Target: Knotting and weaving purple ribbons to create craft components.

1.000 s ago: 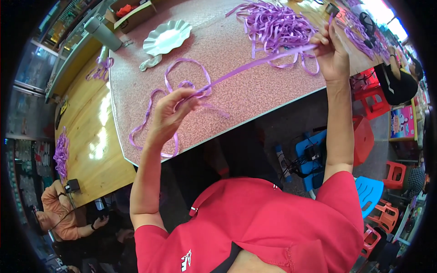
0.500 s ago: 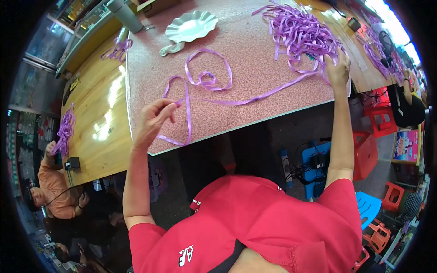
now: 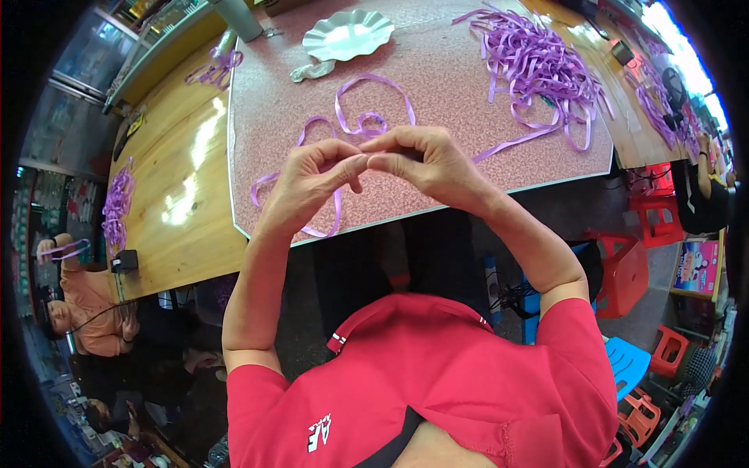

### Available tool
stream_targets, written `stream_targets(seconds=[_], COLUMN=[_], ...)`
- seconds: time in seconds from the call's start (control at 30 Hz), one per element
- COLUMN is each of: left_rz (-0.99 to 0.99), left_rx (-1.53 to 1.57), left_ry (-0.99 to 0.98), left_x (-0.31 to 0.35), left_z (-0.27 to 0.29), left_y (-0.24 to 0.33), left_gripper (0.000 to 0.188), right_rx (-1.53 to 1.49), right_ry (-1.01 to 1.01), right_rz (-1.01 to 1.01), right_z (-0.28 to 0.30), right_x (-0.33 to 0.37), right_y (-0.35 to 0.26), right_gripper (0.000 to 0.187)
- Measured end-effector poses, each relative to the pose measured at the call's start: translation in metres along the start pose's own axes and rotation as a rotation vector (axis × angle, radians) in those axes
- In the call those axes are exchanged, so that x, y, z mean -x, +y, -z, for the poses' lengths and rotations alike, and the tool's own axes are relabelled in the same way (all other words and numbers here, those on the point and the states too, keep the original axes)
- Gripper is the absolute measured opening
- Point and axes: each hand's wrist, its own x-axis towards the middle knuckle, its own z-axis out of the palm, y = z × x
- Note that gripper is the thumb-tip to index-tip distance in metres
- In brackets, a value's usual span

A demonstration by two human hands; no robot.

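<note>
Above the near part of the pink speckled tabletop [image 3: 499,93], my left hand [image 3: 318,173] and my right hand [image 3: 429,162] meet, thumbs and forefingers pinched together at the tips. Between them is a purple ribbon [image 3: 511,143], mostly covered by the fingers. One stretch of it runs from behind my right hand toward a tangled heap of purple ribbons [image 3: 538,62] at the far right. Another length dangles below my left hand, and loose curls of ribbon [image 3: 390,82] lie just beyond both hands.
A scalloped pale plate [image 3: 347,37] sits at the back, beside a crumpled whitish piece [image 3: 312,71]. A grey cylindrical bottle [image 3: 238,19] stands at the far left. On the wooden table [image 3: 175,195] lie more ribbons [image 3: 118,207]. A person in orange [image 3: 87,300] holds ribbon. Red stools [image 3: 622,273] are at right.
My right hand has left the ribbon heap and come across to my left hand, where their fingertips now meet. The view has shifted slightly. At left, the other person's hand has lifted with a ribbon.
</note>
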Motion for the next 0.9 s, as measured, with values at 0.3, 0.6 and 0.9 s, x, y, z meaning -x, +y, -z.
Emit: stream_targets(seconds=[0.3,0.6,0.9], left_rz=[0.030,0.039,0.021], left_rx=[0.132,0.209,0.283], left_ry=[0.152,0.141,0.222], left_x=[0.007,0.003,0.004], left_z=[0.003,-0.009,-0.010], left_y=[-0.012,-0.012,-0.015], left_gripper=[0.021,0.022,0.020], right_rx=[0.025,-0.190,-0.153], right_ry=[-0.034,0.051,0.037], right_rz=[-0.045,-0.069,-0.081], right_z=[0.015,-0.013,0.002], right_x=[-0.001,-0.001,0.001], right_y=[0.017,0.015,0.011], right_gripper=[0.033,0.028,0.020])
